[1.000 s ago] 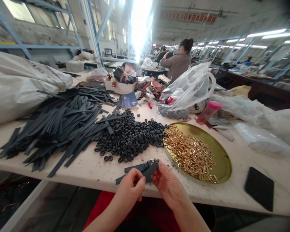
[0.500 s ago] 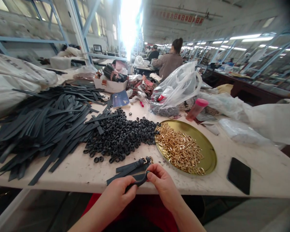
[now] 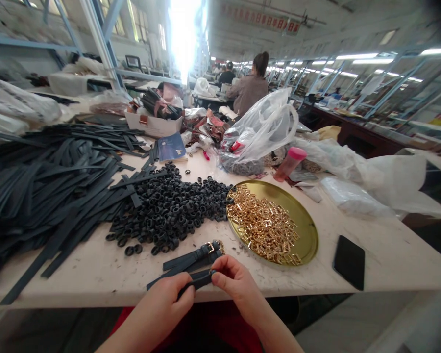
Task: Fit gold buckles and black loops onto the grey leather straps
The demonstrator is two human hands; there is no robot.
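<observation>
Between my two hands, at the table's front edge, is a dark strap [image 3: 201, 280]. My left hand [image 3: 172, 294] is closed round its length, and my right hand [image 3: 232, 278] pinches its far end. Whether a buckle sits under the right fingertips I cannot make out. Just beyond lie finished-looking straps [image 3: 191, 259] with gold buckles at their right ends. Behind them spreads a heap of small black loops [image 3: 172, 208]. A round gold tray [image 3: 308, 240] to the right holds a pile of gold buckles [image 3: 266, 225].
Many loose dark strips [image 3: 55, 181] cover the left of the table. A black phone [image 3: 349, 262] lies at the right. Farther back are a blue booklet [image 3: 172, 148], a clear plastic bag [image 3: 264, 132] and a pink-lidded jar [image 3: 290, 164]. A person [image 3: 250, 90] sits beyond.
The view has turned slightly right, so things sit farther left. The strap between my hands was bent in a curve and is now straighter. Both hands keep their hold.
</observation>
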